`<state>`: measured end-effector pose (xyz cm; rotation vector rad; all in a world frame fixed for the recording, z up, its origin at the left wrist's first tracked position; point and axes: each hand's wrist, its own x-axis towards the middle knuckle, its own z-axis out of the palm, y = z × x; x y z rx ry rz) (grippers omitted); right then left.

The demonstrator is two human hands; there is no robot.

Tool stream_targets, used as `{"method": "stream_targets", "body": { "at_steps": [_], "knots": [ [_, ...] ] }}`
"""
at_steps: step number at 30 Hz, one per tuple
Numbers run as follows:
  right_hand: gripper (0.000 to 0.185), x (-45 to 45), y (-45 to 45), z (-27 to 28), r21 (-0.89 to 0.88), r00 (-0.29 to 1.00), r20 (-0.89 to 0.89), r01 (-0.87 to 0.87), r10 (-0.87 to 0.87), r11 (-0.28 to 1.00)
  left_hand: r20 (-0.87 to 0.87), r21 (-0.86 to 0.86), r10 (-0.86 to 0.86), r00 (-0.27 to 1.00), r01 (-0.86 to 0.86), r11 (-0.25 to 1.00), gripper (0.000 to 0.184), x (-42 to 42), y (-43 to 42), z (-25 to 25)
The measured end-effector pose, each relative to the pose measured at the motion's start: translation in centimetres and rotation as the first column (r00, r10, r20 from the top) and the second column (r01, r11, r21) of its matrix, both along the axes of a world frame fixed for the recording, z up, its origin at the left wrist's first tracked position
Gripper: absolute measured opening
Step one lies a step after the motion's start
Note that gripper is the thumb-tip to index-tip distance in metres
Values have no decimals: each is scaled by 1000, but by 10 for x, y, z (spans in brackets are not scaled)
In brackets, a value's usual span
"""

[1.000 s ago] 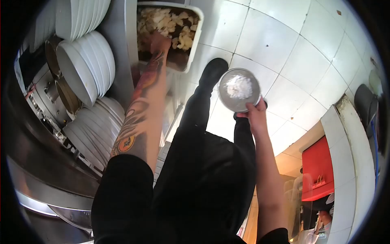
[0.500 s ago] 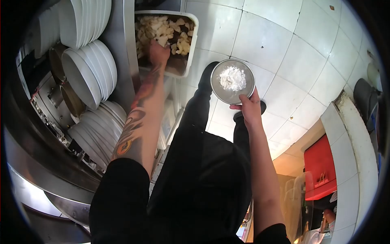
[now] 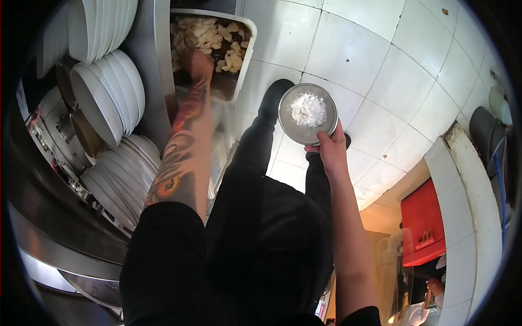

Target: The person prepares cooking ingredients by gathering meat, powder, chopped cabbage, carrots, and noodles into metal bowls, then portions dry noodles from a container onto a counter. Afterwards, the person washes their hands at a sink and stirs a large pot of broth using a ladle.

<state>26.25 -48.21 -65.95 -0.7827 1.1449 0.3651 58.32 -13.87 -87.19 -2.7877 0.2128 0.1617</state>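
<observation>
Looks like thin metal, smooth with a dull sheen, in the round bowl (image 3: 295,129), dry, matt and crumbly in the white powder (image 3: 309,110). Shows smooth, plastic-looking off-white at the rim of the tub (image 3: 248,57), wet gloss on brown liquid (image 3: 221,91), rough lumpiness on pale pieces (image 3: 201,33). Reads as glossy and ceramic-like in the white dishes (image 3: 106,100), matt black cloth in the trousers (image 3: 246,146), smooth, shiny tile across the floor (image 3: 348,46).
</observation>
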Motion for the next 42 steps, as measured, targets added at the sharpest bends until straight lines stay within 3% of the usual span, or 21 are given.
{"method": "stream_targets", "body": {
  "at_steps": [1,3,4,6,7,10,12,16,21,22,25,26,27,29,31,33,34,37,39,40,42],
  "knots": [
    [60,-1,0,-1,0,1000,0,-2,2,1000,0,0,2,1000,-2,1000,46,-2,-2,3],
    [60,-3,1,-4,-1,999,33,7,-7,1000,-63,-227,76,995,-89,970,41,-14,-17,28],
    [60,-1,3,-8,-1,999,38,11,-11,1000,-58,-227,72,996,-83,970,41,-19,-29,43],
    [60,0,9,-14,3,999,22,38,-38,999,-227,-399,235,945,-310,863,43,-36,-57,75],
    [60,2,10,-13,6,999,25,41,-41,999,-223,-397,233,946,-307,865,43,-39,-64,82],
    [60,5,10,-7,16,996,51,67,-68,998,-177,-491,232,956,-290,821,57,-43,-84,92],
    [60,5,7,-2,11,996,76,47,-47,999,51,-664,234,971,-142,734,74,-28,-103,93],
    [59,0,2,-2,0,998,67,0,0,1000,95,-696,195,976,-75,714,88,36,-114,84],
    [63,-6,3,-12,28,999,11,35,-35,999,77,-486,152,985,-96,869,87,64,-114,74],
    [63,-6,3,-11,28,1000,6,27,-27,999,235,-405,229,945,-119,907,73,45,-146,92],
    [64,-3,6,-3,25,1000,19,12,-13,1000,227,-537,123,966,19,844,60,64,-71,42],
    [61,-1,9,-1,21,999,30,15,-16,1000,288,-577,46,956,135,806,51,57,-71,51],
    [58,2,10,1,18,999,43,20,-20,1000,295,-577,42,954,144,804,51,45,-72,55],
    [59,7,13,2,28,998,66,20,-22,999,227,-734,127,966,84,674,50,15,-80,65],
    [60,15,16,7,18,996,80,25,-27,1000,-86,-784,260,962,-227,578,46,-28,-106,103],
    [60,24,14,13,27,995,94,33,-36,999,-33,-594,155,987,-144,792,43,-58,-109,101],
    [60,25,12,15,33,995,94,39,-42,999,-26,-593,153,988,-139,793,43,-65,-107,102],
    [58,21,0,21,32,990,131,46,-50,998,59,-705,193,979,-96,703,47,-77,-104,98],
    [57,21,0,19,14,993,117,33,-35,999,23,-791,420,907,-241,563,52,-63,-94,94],
    [57,21,0,17,0,994,103,23,-23,1000,21,-790,422,906,-244,562,52,-55,-90,89],
    [56,21,1,11,2,996,89,32,-32,999,78,-736,18,997,46,675,55,-33,-97,95]
  ]
}}
